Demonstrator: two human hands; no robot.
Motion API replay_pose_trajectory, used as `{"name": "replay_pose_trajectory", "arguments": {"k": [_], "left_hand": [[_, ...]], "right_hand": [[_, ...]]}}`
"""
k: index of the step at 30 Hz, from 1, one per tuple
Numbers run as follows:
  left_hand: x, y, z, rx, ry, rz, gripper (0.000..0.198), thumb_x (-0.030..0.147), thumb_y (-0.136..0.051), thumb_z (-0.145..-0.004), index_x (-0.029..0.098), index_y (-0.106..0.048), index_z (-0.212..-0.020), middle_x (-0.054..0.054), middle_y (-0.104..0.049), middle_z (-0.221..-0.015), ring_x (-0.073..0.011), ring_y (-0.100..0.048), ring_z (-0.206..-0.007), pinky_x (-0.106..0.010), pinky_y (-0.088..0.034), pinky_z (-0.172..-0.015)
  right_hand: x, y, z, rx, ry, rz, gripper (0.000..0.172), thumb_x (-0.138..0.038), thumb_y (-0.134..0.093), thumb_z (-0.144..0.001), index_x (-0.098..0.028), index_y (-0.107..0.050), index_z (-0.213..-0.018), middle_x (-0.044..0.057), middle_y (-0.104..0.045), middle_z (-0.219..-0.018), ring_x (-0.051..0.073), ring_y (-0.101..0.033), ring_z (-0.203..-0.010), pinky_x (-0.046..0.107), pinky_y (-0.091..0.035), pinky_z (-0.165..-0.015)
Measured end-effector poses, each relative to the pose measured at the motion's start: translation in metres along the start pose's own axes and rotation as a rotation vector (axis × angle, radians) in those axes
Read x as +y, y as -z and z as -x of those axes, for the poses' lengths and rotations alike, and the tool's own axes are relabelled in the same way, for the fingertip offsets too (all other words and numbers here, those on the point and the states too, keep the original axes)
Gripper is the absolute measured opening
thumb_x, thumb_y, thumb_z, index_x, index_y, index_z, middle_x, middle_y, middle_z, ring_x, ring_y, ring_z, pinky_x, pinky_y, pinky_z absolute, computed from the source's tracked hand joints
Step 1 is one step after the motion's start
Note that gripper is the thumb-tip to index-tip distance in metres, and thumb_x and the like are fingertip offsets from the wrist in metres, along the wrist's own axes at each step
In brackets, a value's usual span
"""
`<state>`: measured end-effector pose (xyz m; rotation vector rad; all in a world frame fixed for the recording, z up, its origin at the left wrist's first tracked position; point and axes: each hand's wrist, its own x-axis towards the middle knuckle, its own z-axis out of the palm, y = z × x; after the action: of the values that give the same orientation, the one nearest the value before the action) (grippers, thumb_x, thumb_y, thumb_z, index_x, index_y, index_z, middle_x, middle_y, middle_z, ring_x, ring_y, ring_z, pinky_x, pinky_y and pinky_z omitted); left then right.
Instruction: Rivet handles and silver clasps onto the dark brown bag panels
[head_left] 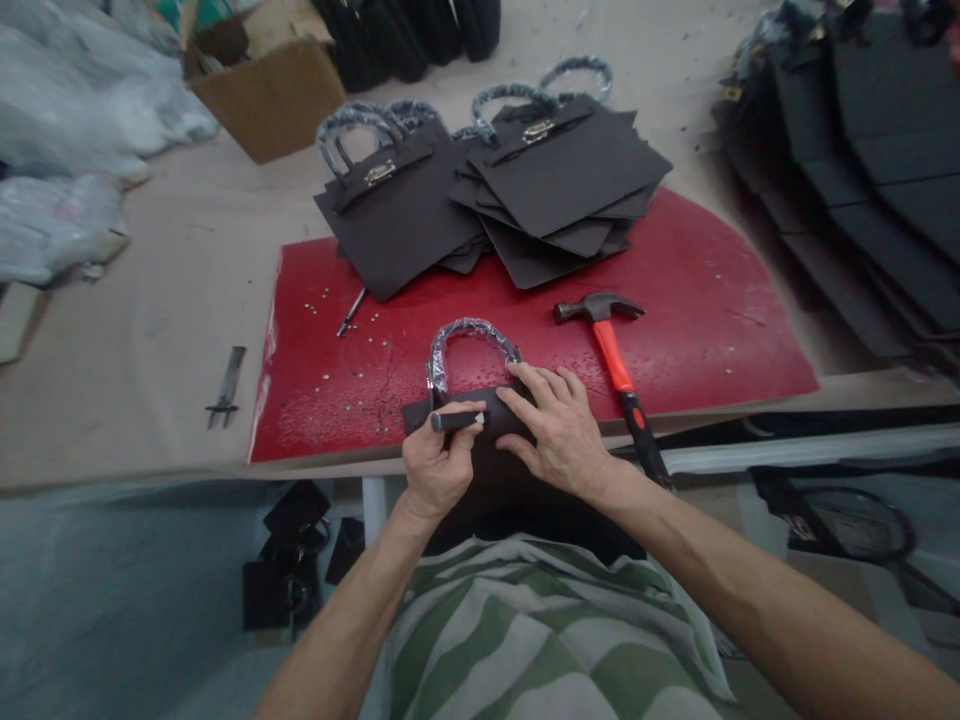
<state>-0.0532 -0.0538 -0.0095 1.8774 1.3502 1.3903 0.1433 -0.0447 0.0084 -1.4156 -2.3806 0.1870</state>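
In my left hand (439, 462) is a short black pen-like tool (454, 421), pinched between thumb and fingers, its pale pointed tip toward the right. Under both hands lies a dark brown handbag panel (492, 412) at the table's front edge. Its curved handle (472, 326), wrapped in clear plastic, arches away from me. My right hand (559, 430) rests on the panel's right side with fingers spread, the fingertips near the handle's right base. To the right lies a claw hammer (616, 365) with an orange and black grip. The tool's exact kind is unclear.
A red mat (720, 300) covers part of the table. Stacked handbag panels (405, 215) with metal clasps lie behind. A pronged metal tool (225, 388) and a thin rod (351, 312) lie left. A cardboard box (266, 95) and dark bag pieces (862, 180) stand farther out.
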Motion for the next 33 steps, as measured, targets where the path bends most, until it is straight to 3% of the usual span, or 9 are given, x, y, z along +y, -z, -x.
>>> {"name": "replay_pose_trajectory", "arguments": {"k": [9, 13, 18, 33], "left_hand": [[0.0, 0.0, 0.004, 0.037, 0.06, 0.018, 0.013, 0.023, -0.063, -0.093, 0.019, -0.069, -0.104, -0.005, -0.076, -0.099, -0.0179, -0.073, -0.092, -0.034, -0.06, -0.089], [-0.001, 0.003, 0.012, 0.06, 0.097, 0.024, 0.014, 0.024, -0.063, -0.093, 0.019, -0.068, -0.105, -0.006, -0.076, -0.101, -0.0192, -0.073, -0.094, -0.037, -0.06, -0.092], [0.001, 0.002, 0.011, 0.071, 0.079, 0.024, 0.015, 0.025, -0.063, -0.093, 0.018, -0.067, -0.106, -0.005, -0.076, -0.101, -0.0183, -0.073, -0.094, -0.035, -0.06, -0.091], [0.002, -0.004, 0.003, 0.026, 0.067, 0.031, 0.013, 0.025, -0.062, -0.093, 0.018, -0.068, -0.103, -0.004, -0.076, -0.099, -0.0163, -0.073, -0.091, -0.03, -0.06, -0.088]], "right_hand": [[0.0, 0.001, -0.001, -0.032, -0.021, -0.01, 0.058, -0.049, -0.068, -0.085, -0.021, -0.058, -0.136, 0.012, -0.042, -0.154, 0.034, -0.041, -0.131, 0.053, -0.026, -0.113], [-0.001, 0.001, -0.003, -0.061, -0.03, -0.001, 0.069, -0.055, -0.072, -0.08, -0.024, -0.055, -0.139, 0.013, -0.04, -0.155, 0.035, -0.039, -0.132, 0.054, -0.024, -0.113], [-0.004, 0.0, -0.006, -0.077, -0.073, 0.013, 0.082, -0.063, -0.071, -0.077, -0.018, -0.051, -0.142, 0.015, -0.038, -0.157, 0.036, -0.038, -0.13, 0.052, -0.025, -0.111], [-0.006, 0.002, -0.006, -0.076, -0.065, 0.014, 0.076, -0.059, -0.073, -0.077, -0.02, -0.054, -0.139, 0.013, -0.04, -0.155, 0.036, -0.041, -0.128, 0.052, -0.028, -0.109]]}}
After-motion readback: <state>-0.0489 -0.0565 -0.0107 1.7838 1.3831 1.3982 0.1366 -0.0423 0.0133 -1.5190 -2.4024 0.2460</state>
